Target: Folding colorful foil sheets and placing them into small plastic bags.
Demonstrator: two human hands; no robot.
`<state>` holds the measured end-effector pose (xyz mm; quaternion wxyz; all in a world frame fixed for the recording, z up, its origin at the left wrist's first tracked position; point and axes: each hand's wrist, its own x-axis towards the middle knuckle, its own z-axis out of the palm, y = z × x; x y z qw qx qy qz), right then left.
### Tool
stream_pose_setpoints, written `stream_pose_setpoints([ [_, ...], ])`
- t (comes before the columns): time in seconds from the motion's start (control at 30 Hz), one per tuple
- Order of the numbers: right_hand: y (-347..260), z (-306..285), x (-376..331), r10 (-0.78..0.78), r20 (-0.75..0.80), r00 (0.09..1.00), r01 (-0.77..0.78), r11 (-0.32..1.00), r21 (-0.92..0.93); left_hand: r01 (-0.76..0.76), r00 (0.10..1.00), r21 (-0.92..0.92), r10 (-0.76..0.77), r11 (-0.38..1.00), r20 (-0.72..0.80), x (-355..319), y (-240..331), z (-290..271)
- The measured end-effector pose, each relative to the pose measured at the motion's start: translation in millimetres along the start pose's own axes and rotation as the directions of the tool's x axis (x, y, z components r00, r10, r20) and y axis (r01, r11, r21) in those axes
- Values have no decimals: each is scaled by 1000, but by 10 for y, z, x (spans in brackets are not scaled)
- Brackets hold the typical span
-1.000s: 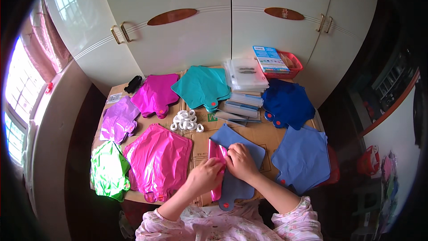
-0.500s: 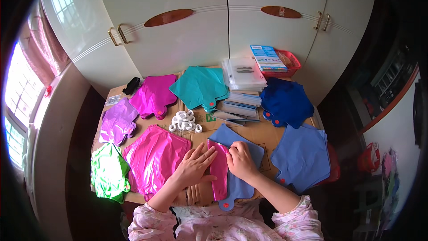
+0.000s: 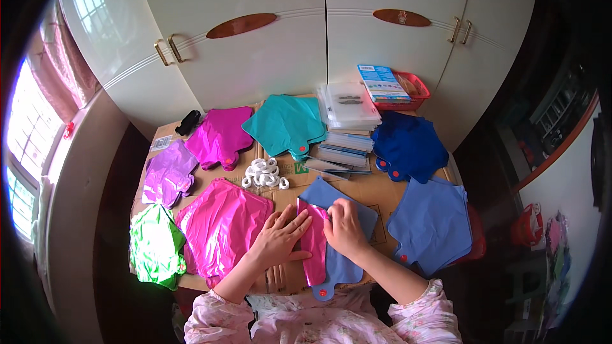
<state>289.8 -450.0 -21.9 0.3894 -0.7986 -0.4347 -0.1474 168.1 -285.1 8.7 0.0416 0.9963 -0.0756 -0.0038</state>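
Observation:
A folded pink foil balloon (image 3: 313,245) lies as a narrow strip on a flat matte blue balloon (image 3: 344,267), whose rounded tab with a red dot points toward me. My left hand (image 3: 280,237) rests flat on the strip's left edge, fingers stretched out and thumb apart. At the strip's upper right edge, my right hand (image 3: 345,226) has its fingers curled in a pinch on the foil; the fingertips are partly hidden. Left of my hands is a pile of flat pink foil balloons (image 3: 220,226). A matching blue pile (image 3: 432,220) lies at the right.
Flattened cardboard (image 3: 290,194) covers the table. Around it lie green (image 3: 156,242), lilac (image 3: 169,175), magenta (image 3: 220,134), teal (image 3: 287,124) and dark blue (image 3: 411,146) balloon piles, white rolls (image 3: 262,173), clear plastic packets (image 3: 347,108) and a red basket (image 3: 417,92). White cabinets (image 3: 242,57) stand behind.
My right hand has shifted slightly, its fingers lifting a little at the strip's upper edge. My left hand stays nearly in place on the pink foil.

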Motion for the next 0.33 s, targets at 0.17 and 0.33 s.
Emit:
stream_pose_setpoints([
  [0.17, -58, -125, 20, -163, 159, 974, 171, 985, -33, -13, 998, 35, 15, 999, -57, -17, -12, 21],
  [0.33, 138, 74, -146, -181, 324, 928, 216, 974, -73, -11, 998, 46, 14, 999, -62, -17, -13, 29],
])
